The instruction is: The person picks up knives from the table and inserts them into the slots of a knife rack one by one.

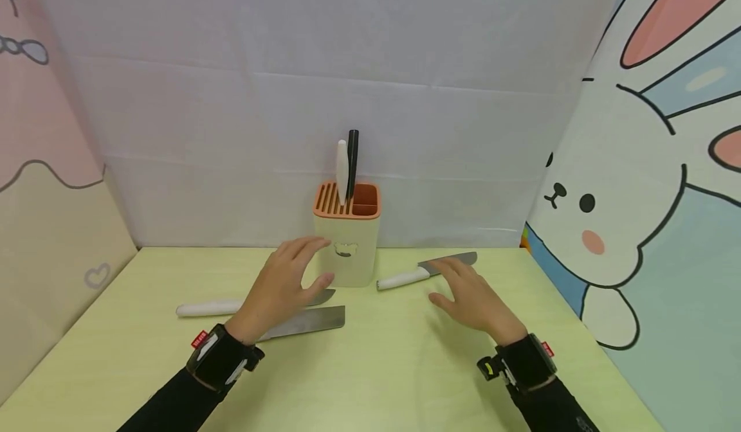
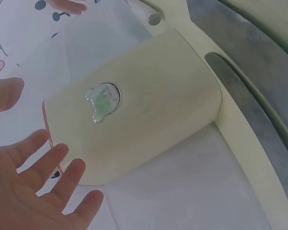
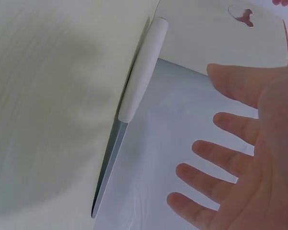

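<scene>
A cream knife block [image 1: 347, 252] with an orange slotted top stands at the back of the table, a white-handled and a black-handled item upright in it. My left hand [image 1: 282, 284] hovers in front of the block's left side, fingers spread and holding nothing. Partly hidden beneath it lie a white-handled knife [image 1: 210, 308] and a broad-bladed knife [image 1: 312, 320]. My right hand [image 1: 477, 297], also empty with fingers apart, is above the table beside another white-handled knife [image 1: 403, 278]. In the right wrist view that knife's handle [image 3: 144, 72] is apart from the fingers.
A pale yellow-green table [image 1: 370, 380] holds everything. Behind it rises a white sheet [image 1: 370, 98]. Cartoon-printed panels stand on both sides, with a rabbit panel [image 1: 648, 226] on the right. The block's top has slots and open square compartments [image 1: 366, 195].
</scene>
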A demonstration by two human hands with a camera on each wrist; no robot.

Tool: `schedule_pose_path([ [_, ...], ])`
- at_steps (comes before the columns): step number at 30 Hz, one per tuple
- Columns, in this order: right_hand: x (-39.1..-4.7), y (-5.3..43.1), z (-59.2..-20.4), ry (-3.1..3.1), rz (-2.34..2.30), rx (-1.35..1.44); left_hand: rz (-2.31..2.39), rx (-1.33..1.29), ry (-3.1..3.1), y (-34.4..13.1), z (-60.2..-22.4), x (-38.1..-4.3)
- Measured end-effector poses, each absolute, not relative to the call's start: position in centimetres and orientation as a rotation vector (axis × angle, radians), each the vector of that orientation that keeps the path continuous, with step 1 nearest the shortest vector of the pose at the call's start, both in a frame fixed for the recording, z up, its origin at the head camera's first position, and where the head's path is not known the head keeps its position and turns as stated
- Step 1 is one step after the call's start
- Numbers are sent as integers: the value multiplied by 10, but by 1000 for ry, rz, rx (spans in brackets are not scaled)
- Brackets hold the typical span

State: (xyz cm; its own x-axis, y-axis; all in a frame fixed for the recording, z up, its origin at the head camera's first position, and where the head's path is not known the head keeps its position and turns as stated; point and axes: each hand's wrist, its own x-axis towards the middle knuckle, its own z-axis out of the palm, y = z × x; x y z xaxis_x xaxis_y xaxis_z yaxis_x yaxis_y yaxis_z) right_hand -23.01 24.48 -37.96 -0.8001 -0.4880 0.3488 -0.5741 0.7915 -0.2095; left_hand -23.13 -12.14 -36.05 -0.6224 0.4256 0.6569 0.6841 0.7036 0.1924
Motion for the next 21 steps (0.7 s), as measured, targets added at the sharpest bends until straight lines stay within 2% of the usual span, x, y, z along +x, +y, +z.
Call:
schedule_pose_path([
  [21,-259,225,-389,-2739,296,951,-550,-859,-2408,-120,-410,-219],
])
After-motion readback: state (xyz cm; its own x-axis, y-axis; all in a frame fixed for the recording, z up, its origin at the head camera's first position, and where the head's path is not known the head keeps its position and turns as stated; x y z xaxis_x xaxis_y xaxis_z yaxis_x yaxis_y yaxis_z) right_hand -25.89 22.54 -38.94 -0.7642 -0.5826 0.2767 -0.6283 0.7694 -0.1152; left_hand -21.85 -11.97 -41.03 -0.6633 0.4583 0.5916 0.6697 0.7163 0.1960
